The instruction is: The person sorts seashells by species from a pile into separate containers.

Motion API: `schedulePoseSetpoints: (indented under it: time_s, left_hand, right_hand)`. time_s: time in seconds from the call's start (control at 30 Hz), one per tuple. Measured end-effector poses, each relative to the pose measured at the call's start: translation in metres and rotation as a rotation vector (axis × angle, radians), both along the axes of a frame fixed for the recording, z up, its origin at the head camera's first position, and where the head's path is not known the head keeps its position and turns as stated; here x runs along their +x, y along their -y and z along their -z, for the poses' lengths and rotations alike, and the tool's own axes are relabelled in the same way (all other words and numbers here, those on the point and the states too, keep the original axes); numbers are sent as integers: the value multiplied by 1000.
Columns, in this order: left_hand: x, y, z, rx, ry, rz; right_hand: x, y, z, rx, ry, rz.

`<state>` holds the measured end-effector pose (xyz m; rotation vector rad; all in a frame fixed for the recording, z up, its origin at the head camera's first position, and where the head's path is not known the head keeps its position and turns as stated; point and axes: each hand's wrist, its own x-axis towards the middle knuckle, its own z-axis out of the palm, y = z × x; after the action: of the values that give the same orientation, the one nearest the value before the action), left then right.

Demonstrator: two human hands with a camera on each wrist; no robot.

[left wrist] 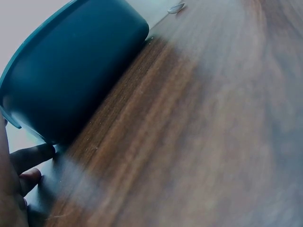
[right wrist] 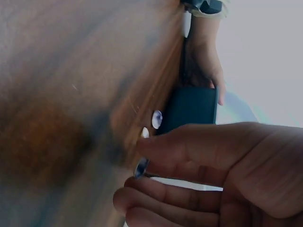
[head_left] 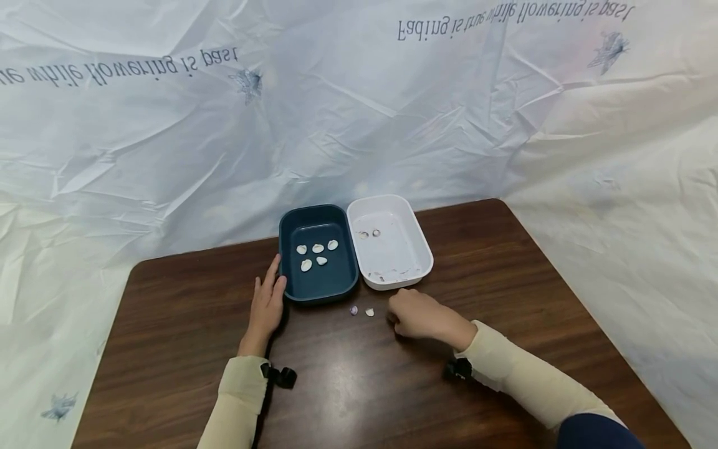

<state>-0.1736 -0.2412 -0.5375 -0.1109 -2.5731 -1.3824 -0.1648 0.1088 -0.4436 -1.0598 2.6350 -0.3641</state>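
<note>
My left hand (head_left: 267, 307) rests against the left side of a dark blue tray (head_left: 320, 293), its fingers fairly straight. Several white seashells (head_left: 318, 248) lie inside that tray. In front of the white tray (head_left: 424, 267), my right hand (head_left: 426, 317) is low over the table. The right wrist view shows a small dark-looking seashell (right wrist: 141, 168) pinched between its thumb and index finger. Two loose shells lie on the table to its left: a purplish shell (head_left: 353, 310) and a whitish shell (head_left: 369, 312).
Both trays stand side by side near the far edge of the brown wooden table (head_left: 336, 386). Two small shells (head_left: 376, 233) sit in the white tray, with little bits or marks at its near end. A pale printed sheet (head_left: 348, 112) hangs behind the table.
</note>
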Motion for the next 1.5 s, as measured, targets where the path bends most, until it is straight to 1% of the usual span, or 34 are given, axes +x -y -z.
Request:
schedulePoseSetpoints:
  time_s: [0.2,0.37,0.47,0.6,0.73,0.83,1.03,1.13,1.33,1.4,1.5]
  left_hand:
    - [1,1,-1,-1,-5,-4]
    - [0,1,2,0,-16,-7]
    - [1,1,3,4,-20,-8]
    - [1,1,3,7,-21,-7]
    - [0,1,2,7,-15,-5]
    - [0,1,1,8,-15,1]
    - [-1,1,1,4,-26,0]
    - [-1,1,1,2,-23,0]
    - [0,1,2,-2,-21,3]
    - [0,1,2,-1,-25,2]
    - [0,1,2,-1,-22,-1]
  right_hand:
    - [-10,-1,-10,-47,11,-74]
    - [-18,2,-25,-54,60,-132]
    - [-23,2,-34,-62,64,-173]
    - [-30,1,-44,-81,78,-196]
    - [-36,-2,-55,-111,100,-188]
    - [-43,-5,-63,-124,95,-188]
    - [-65,-6,-76,-133,113,-163]
    - [-79,-7,-76,-126,122,-140]
    - [-106,-5,-76,-69,126,-90]
    - [-115,-4,-75,-65,141,-70]
    - [-129,-4,-70,-82,193,-40]
